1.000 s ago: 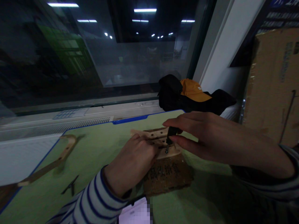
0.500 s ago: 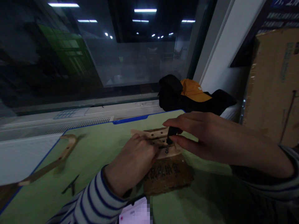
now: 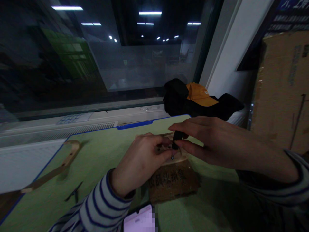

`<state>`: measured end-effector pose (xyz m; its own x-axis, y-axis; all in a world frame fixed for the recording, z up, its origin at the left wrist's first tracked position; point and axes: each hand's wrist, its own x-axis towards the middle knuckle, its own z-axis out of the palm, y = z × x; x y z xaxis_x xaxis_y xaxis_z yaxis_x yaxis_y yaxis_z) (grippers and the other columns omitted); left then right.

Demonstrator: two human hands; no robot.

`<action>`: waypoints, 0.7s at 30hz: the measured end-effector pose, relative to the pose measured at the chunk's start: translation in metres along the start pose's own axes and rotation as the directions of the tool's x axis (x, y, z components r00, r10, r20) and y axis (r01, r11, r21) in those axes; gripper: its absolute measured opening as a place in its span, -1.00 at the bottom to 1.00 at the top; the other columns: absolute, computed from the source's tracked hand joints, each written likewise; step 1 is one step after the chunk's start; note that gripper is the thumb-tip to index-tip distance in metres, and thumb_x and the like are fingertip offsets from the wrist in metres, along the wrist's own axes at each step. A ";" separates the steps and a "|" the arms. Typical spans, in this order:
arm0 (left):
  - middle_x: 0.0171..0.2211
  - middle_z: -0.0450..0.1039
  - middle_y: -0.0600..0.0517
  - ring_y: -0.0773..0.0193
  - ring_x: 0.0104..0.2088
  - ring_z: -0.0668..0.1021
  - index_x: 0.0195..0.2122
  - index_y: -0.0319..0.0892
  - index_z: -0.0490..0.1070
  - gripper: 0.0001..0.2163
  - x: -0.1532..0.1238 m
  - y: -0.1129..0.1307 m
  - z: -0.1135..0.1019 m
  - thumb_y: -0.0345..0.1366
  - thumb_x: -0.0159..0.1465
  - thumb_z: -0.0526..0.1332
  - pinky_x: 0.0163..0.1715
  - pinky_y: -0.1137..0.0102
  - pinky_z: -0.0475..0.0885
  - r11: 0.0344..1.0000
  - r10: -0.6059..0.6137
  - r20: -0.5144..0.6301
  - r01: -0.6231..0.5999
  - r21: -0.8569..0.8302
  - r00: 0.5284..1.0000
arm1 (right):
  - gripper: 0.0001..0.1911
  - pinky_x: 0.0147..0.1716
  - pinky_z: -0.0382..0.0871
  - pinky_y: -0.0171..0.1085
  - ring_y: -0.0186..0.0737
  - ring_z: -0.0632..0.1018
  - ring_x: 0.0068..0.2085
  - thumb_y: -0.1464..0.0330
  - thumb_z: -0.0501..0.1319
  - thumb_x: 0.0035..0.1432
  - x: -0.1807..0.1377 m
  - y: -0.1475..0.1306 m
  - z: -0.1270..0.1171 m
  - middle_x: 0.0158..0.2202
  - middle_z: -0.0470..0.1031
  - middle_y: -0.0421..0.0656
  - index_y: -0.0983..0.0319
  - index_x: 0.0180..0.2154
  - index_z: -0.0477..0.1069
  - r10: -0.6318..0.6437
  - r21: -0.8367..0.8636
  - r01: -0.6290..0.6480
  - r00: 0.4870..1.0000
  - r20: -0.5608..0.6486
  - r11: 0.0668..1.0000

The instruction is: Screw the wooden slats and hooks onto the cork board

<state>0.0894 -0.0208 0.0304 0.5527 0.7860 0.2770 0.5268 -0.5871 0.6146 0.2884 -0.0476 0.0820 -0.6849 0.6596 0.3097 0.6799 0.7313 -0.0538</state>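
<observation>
A short black-handled screwdriver [image 3: 177, 138] is held upright between the thumb and fingers of my right hand [image 3: 210, 137]. Its lower end points down at a small shiny screw [image 3: 172, 158] on a pale wooden piece [image 3: 181, 157] with several dark holes. From the left, my left hand [image 3: 145, 158] reaches over the wood, its thumb and index finger closing around the lower part of the screwdriver. Much of the wooden piece is hidden beneath that hand. Below it lies a brown cardboard piece [image 3: 173, 185] with dark printed characters.
A curved wooden part [image 3: 70, 156] and a small black tool [image 3: 75, 192] lie left on the green mat [image 3: 101, 154]. A phone [image 3: 140, 220] is at the near edge. An orange-and-black cap [image 3: 199, 93] sits by the window; a large cardboard box [image 3: 280, 93] stands right.
My left hand has gone from a curled fist on the wood to thumb and index finger reaching the screwdriver's lower part. My right hand stays nearly in place on the handle.
</observation>
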 end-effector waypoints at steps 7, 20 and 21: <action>-0.35 0.59 0.09 0.26 -0.33 0.60 -0.27 -0.12 0.55 -0.90 0.000 0.002 0.010 -0.34 0.19 0.26 -0.32 0.42 0.47 0.976 -0.048 -0.019 0.043 -0.215 0.999 | -0.71 -0.30 0.37 -0.27 -0.16 0.55 -0.16 0.35 0.06 0.27 0.001 0.002 0.001 -0.09 0.51 -0.02 0.28 0.01 0.30 -0.011 -0.044 0.010 1.000 -0.029 0.999; -0.36 0.59 0.08 0.27 -0.36 0.59 -0.29 -0.15 0.54 -0.89 0.000 0.003 0.011 -0.38 0.21 0.21 -0.35 0.42 0.46 0.964 -0.049 -0.003 0.046 -0.260 0.999 | -0.68 -0.31 0.36 -0.30 -0.24 0.55 -0.23 0.34 0.07 0.28 0.001 0.001 0.001 -0.17 0.52 -0.08 0.26 0.06 0.26 -0.027 0.002 0.028 0.996 -0.085 1.000; -0.35 0.59 0.08 0.27 -0.35 0.59 -0.29 -0.15 0.54 -0.88 0.000 0.003 0.011 -0.38 0.21 0.21 -0.34 0.41 0.46 0.963 -0.050 -0.002 0.048 -0.265 0.999 | -0.68 -0.29 0.36 -0.30 -0.24 0.55 -0.22 0.35 0.06 0.28 0.001 0.001 0.001 -0.17 0.52 -0.09 0.25 0.06 0.27 -0.030 0.012 0.031 0.995 -0.091 0.999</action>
<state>0.0982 -0.0244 0.0242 0.5246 0.8147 0.2473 0.3626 -0.4766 0.8009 0.2875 -0.0461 0.0811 -0.6780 0.6188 0.3967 0.6552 0.7534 -0.0554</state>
